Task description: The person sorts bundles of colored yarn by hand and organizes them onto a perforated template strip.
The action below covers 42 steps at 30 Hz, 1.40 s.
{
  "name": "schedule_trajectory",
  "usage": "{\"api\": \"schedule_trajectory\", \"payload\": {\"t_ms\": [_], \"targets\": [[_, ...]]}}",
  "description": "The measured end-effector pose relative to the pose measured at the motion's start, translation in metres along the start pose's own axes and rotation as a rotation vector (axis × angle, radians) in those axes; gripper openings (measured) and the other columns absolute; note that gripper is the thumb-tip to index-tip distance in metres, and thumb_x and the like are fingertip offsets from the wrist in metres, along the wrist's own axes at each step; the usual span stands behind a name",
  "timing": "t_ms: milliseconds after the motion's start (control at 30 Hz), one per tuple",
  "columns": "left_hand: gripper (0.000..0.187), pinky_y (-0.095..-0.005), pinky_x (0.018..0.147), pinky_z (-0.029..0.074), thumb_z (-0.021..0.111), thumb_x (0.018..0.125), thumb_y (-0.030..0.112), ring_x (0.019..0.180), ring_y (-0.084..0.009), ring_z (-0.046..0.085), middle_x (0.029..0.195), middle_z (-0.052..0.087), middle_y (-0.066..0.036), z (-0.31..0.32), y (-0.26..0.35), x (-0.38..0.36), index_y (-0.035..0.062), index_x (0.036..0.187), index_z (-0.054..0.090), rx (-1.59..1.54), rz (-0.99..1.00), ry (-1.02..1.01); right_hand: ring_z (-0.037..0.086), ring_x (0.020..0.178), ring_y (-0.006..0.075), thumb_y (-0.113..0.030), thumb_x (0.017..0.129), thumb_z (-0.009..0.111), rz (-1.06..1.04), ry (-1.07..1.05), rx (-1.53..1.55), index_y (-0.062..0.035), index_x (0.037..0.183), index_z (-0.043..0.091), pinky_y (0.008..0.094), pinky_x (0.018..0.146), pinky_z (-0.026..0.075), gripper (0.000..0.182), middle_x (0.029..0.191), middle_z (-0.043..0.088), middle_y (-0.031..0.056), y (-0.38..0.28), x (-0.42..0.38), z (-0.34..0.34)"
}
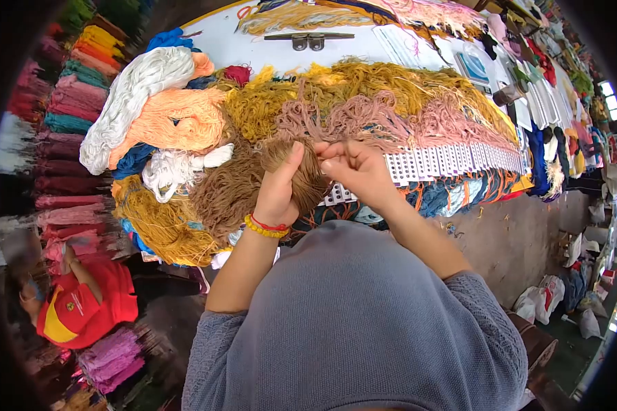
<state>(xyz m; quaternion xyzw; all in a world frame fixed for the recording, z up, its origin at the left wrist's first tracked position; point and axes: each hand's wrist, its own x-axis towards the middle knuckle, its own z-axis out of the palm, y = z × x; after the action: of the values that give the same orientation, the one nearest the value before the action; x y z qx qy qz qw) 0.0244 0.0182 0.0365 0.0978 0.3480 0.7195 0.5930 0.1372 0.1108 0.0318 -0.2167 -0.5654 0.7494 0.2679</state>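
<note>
A bundle of brown thread (308,179) is wrapped in my left hand (281,181), whose thumb points up along its near side. My right hand (356,170) is closed in a pinch at the bundle's right edge; what lies between its fingertips is too small to make out. Just left of the bundle lies a loose heap of brown thread (233,185). Beyond my hands, pink thread (349,118) is spread in loops. A row of white punched cards (452,160) runs to the right of my right hand.
Mustard thread (384,75) covers the table's middle. Peach (178,118) and white skeins (147,72) are piled at the left. A metal clip (308,40) lies on the white tabletop (253,51). A person in a red shirt (92,301) is at the lower left, near stacked coloured yarn (82,92).
</note>
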Motion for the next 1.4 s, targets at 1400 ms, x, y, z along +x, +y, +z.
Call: {"api": "schedule_trajectory", "payload": {"t_ms": [1400], "targets": [[0.011, -0.0222, 0.057, 0.045, 0.056, 0.081, 0.007, 0.066, -0.0100, 0.054, 0.078, 0.060, -0.004, 0.004, 0.005, -0.018, -0.0006, 0.088, 0.060, 0.259, 0.101, 0.104, 0.052, 0.063, 0.0034, -0.006, 0.081, 0.054, 0.137, 0.035, 0.138, -0.0019, 0.080, 0.055, 0.0162, 0.056, 0.039, 0.005, 0.072, 0.058, 0.0003, 0.007, -0.026, 0.014]]}}
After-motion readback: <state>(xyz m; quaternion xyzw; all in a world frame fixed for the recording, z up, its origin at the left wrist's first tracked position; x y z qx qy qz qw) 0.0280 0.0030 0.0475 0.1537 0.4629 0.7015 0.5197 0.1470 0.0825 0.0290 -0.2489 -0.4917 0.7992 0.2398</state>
